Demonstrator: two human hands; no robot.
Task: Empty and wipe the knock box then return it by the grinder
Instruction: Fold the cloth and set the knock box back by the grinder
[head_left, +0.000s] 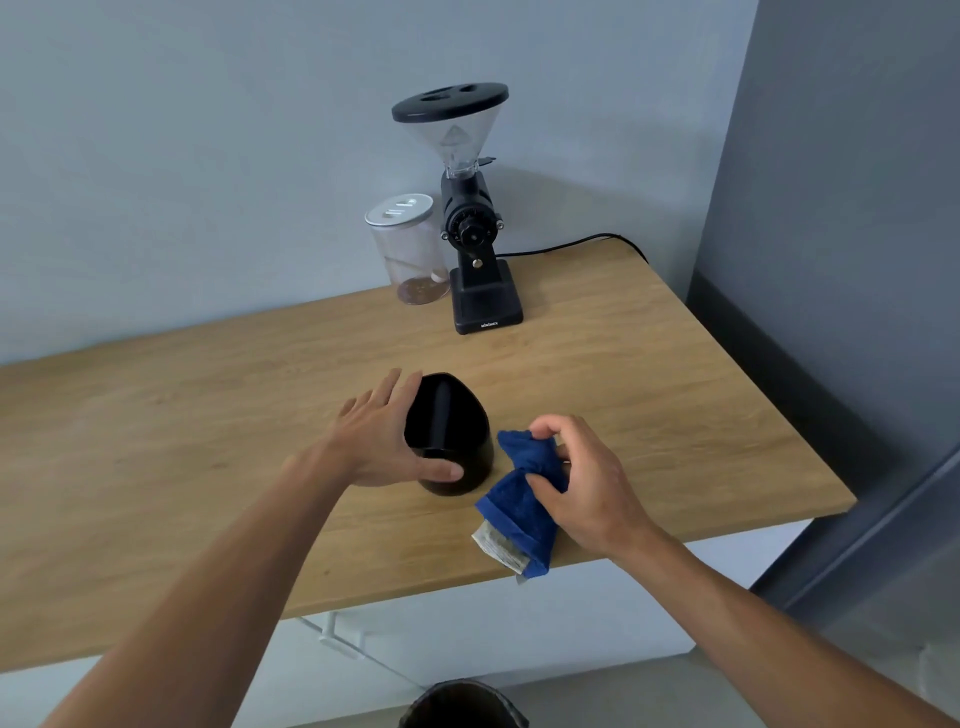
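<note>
- Head view looks down on a wooden countertop (649, 374) set against a pale wall, with both bare forearms reaching in from below.
- The black knock box (451, 441) stands upright near the middle of the countertop, its open mouth facing up and slanted; the inside looks dark and I cannot tell whether anything is in it.
- The left hand (382, 439) cups the knock box from its left side: thumb pressed on the near wall, fingers spread along the far left rim (a loose hold, palm partly open, not a full clasp).
- The right hand (582, 478) pinches a bunched blue cloth (522, 483) between thumb and fingers, just to the right of the knock box and touching or almost touching it.
- The cloth's lower end lies on the countertop by the front edge, with a pale label showing at its hem.
- The black grinder (475, 228) stands well behind the knock box near the wall, clear hopper on top, its cord trailing off to the right.
- A clear jar (410, 249) with a silver lid sits just left of the grinder, a little brown matter at its bottom.
- A dark round bin (462, 704) shows at the bottom edge, below the countertop.
</note>
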